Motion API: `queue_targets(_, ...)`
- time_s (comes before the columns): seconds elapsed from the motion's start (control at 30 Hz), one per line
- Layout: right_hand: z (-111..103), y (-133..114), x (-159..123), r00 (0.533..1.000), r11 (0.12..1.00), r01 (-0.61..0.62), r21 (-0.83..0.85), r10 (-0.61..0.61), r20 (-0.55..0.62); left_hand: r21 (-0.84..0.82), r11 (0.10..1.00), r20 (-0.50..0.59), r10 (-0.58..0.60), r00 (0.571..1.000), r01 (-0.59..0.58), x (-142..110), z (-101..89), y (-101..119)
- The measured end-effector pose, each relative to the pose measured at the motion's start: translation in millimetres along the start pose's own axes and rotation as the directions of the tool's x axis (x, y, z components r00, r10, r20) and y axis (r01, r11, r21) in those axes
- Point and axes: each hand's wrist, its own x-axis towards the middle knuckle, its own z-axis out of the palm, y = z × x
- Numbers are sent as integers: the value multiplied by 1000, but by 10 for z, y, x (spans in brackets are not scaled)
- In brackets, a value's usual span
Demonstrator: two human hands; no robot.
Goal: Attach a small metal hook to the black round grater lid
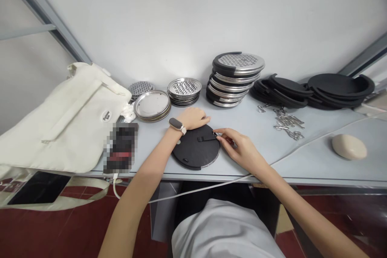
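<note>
Black disc (193, 154) flat on the table (252, 125) — right hand (241, 149) pinching a small piece (215, 134) at its right rim, left hand (194, 118) at the far rim — whether gripping, can't tell.

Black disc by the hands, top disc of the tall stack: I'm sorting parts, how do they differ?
The black disc shows a dark upper face; the top disc, a silver one full of holes. The black disc lies on the table; the top disc sits raised on a stack. Both are round, with silver at the edge.
</note>
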Motion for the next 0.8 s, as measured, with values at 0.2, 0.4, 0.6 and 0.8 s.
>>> queue_targets(0.2,6,0,0,1000,1000,-13,22,13,5,-5,1000,22,-16,1000,16,8,-28,8)
queue_targets(0.4,-9,-16,3,1000,999,-24,32,25,-19,-22,999,43,-30,999,31,10,-17,5)
queue_targets(0.6,-9,-11,6,999,999,-22,38,23,-28,-32,999,35,-27,999,28,14,-11,3)
queue_targets(0.8,-25,-16,2,999,1000,11,-2,-11,-39,-42,998,48,-41,998,43,9,-14,7)
